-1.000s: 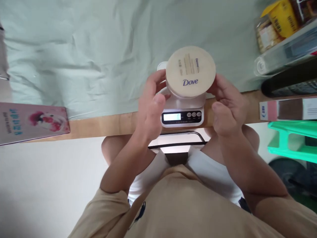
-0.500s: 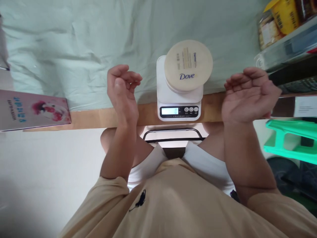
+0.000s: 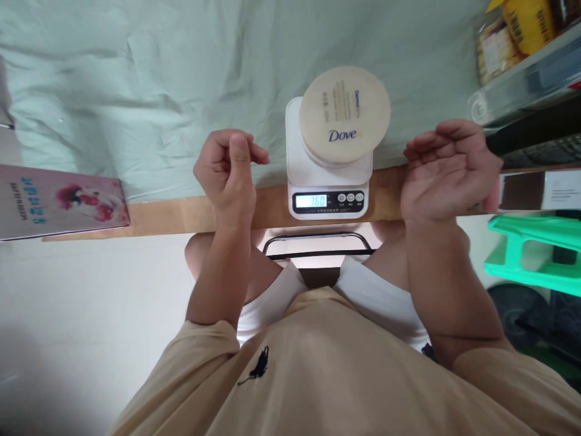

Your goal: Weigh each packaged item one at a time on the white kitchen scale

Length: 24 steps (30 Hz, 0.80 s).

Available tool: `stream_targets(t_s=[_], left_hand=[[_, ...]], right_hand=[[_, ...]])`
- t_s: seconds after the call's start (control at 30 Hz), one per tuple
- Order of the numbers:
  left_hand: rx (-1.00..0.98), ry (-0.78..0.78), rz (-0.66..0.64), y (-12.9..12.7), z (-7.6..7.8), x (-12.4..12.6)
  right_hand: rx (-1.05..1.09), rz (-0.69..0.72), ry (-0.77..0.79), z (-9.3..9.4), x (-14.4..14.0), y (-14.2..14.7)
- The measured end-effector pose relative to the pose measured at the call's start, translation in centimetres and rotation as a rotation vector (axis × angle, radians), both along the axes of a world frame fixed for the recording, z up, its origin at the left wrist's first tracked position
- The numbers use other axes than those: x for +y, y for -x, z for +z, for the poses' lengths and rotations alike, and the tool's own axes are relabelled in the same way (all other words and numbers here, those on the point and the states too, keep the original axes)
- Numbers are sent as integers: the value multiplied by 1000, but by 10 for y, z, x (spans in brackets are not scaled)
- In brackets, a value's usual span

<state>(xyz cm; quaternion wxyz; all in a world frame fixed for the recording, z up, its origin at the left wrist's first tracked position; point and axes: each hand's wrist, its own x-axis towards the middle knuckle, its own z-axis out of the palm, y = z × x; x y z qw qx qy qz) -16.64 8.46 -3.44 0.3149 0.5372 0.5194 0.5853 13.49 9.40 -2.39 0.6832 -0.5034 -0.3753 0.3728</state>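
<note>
A white digital kitchen scale sits at the table's front edge, its lit display reading 360. Resting on its platform is a round cream-coloured Dove jar, lid facing up. To the left of the scale, my left hand hovers, apart from it, fingers loosely curled with the thumb across in front and nothing visibly held. On the other side, my right hand is open, palm turned up and fingers slightly bent, holding nothing. Neither hand touches the jar or the scale.
A pale green cloth covers the table, with a wooden edge strip in front. A pink box lies left. Food packages and a clear plastic container are at right. A green stool stands below right.
The scale's display has gone from 0 to 360. My left hand has shifted slightly right, its fingers curling more. My right hand has moved a little left. The jar stays on the scale.
</note>
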Motion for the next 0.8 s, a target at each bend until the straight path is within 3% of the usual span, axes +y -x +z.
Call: stream_targets(t_s=[0.23, 0.4, 0.47, 0.57, 0.67, 0.8], left_hand=[[-12, -94, -28, 17, -16, 12], [-57, 37, 37, 0, -2, 0], [-60, -19, 26, -8, 5, -3], [-46, -100, -27, -17, 12, -5], [-37, -78, -102, -20, 14, -3], [13, -94, -213, -25, 14, 2]], right_hand=[[18, -23, -18, 1, 0, 4], [21, -2, -25, 3, 1, 4], [3, -1, -23, 3, 1, 6], [-47, 20, -27, 4, -2, 10], [-123, 113, -23, 7, -7, 14], [-347, 235, -55, 11, -15, 18]])
